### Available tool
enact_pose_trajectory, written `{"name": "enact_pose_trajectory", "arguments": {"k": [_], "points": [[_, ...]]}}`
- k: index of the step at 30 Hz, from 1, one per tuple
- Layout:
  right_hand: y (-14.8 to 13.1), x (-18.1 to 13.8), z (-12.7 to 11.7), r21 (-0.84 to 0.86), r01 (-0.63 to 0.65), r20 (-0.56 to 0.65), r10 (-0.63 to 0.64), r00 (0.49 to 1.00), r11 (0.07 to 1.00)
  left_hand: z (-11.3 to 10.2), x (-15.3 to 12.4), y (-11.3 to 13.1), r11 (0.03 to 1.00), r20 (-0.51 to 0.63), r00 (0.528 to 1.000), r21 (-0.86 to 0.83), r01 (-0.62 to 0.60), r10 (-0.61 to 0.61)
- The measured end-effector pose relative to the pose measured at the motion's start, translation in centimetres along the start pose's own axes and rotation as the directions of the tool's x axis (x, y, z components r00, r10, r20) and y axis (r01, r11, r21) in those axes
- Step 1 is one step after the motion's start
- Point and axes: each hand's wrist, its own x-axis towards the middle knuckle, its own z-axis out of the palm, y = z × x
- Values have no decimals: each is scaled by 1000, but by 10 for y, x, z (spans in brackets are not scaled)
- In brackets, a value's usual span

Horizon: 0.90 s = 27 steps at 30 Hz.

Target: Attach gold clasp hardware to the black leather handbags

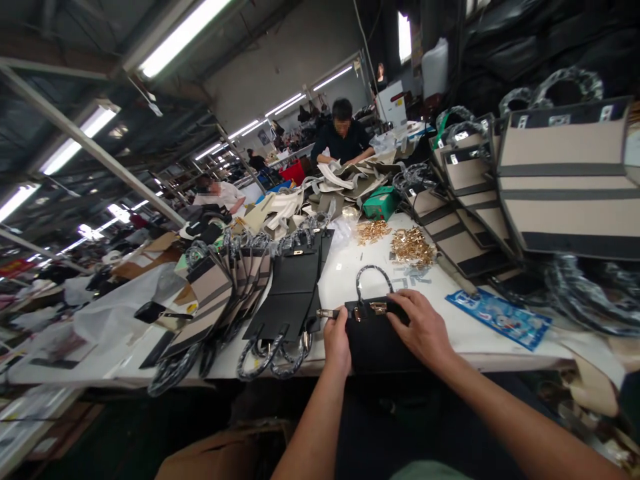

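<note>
Between the left grip (338, 343) and the right grip (425, 328) sits a black bag (374, 343), its top edge running crosswise from one to the other, its looped handle (374, 269) rising beyond them. Left is narrow, closed on the bag's left edge by a metal-tipped strap (327, 313); right, loosely curled, holds the top right corner just beside the gold clasp (379, 308).

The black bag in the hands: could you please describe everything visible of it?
The black bag looks leathery, its front plain. A looped handle in shiny clear wrap rises from its top, near gold-toned metal fittings. It sits at the front edge of the white table; the left hand holds its left side, the right hand touches its upper right.
</note>
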Motion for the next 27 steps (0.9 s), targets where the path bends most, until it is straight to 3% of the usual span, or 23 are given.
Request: {"name": "enact_pose_trajectory", "arguments": {"k": [2,4,6,11,15,20,23,25,26,27], "points": [[12,4,-6,-132,21,34,-17,999,991,1,0,3,999,53,999,44,-7,5],[19,7,-7,-153,21,111,-4,994,988,0,0,8,993,89,996,120,3,-14],[22,9,-8,-108,-18,133,32,991,994,-2,-1,14,982,131,990,188,24,-49],[16,7,-15,153,-163,26,160,987,975,-13,-6,41,977,331,932,194,87,-148],[4,6,-24,364,-279,67,274,959,888,-18,-6,60,961,316,911,157,225,-265],[-10,15,-24,440,-383,129,365,922,812,-22,4,63,918,267,895,276,284,-357],[-13,17,-22,448,-440,155,417,896,778,-24,7,64,921,230,949,370,119,-215],[-13,16,-21,406,-485,170,457,873,775,-22,4,69,864,164,986,495,-96,16],[-13,15,-20,376,-504,166,478,862,778,-19,1,73,789,154,975,574,-221,162],[-12,14,-19,348,-521,165,497,852,779,-14,-2,77,672,204,932,647,-359,300]]}}
